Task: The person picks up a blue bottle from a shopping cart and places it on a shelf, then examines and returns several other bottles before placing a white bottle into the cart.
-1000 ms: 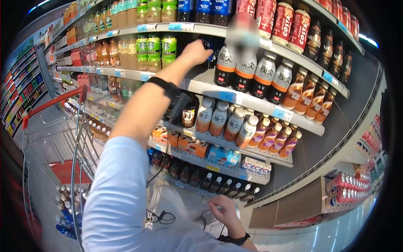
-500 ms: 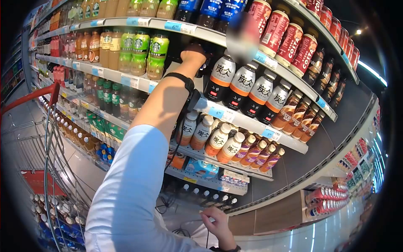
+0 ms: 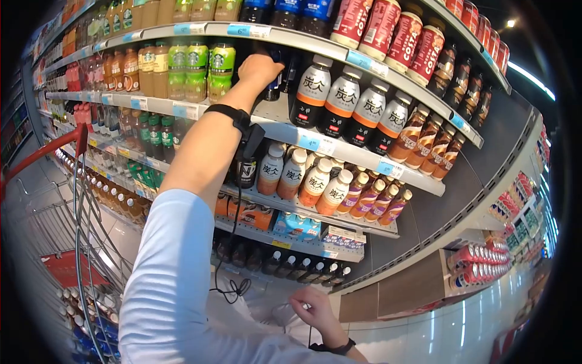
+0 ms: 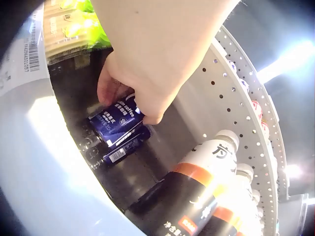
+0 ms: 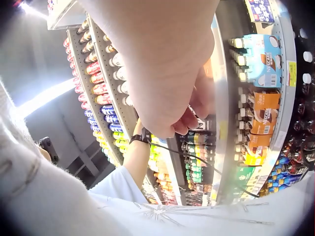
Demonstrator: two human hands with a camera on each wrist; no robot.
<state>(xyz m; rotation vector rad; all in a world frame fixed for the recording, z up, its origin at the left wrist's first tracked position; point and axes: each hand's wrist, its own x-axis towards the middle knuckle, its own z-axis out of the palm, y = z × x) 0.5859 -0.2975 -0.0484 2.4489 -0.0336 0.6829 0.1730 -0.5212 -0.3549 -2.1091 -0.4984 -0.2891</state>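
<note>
Left hand [image 3: 260, 71] at about 11 to 12 o'clock in the head view, reaching in over a shelf [image 3: 270, 110] between green bottles [image 3: 221, 68] at its 9 o'clock and black-and-white bottles [image 3: 312, 91] at its 4 o'clock. Fingers bent and thumb opposed, pinching a blue bottle [image 4: 117, 120] by its label; the base, clear and dark, points to 8 o'clock in the left wrist view. Second blue bottle [image 4: 129, 146] lies alongside at 5 o'clock of the held one, close against it. Whether the held bottle touches the shelf: cannot tell. In the head view it sits just below the hand, roughly upright. Right hand [image 3: 314, 306] at 6 o'clock, low in front of the body, well apart from the shelving; fingers loosely curled, thumb near the index finger, gripping nothing visible. Black cable [image 3: 233, 291] hangs down toward 7 o'clock, looped at its lower part. Red-handled cart [image 3: 79, 200] at 9 o'clock. Red bottles [image 3: 379, 30] at 1 o'clock, one shelf up. Small white-capped bottles [image 3: 292, 173] on the shelf beneath the black-and-white ones. Stacked red cans [image 3: 479, 267] at 4 o'clock.
</note>
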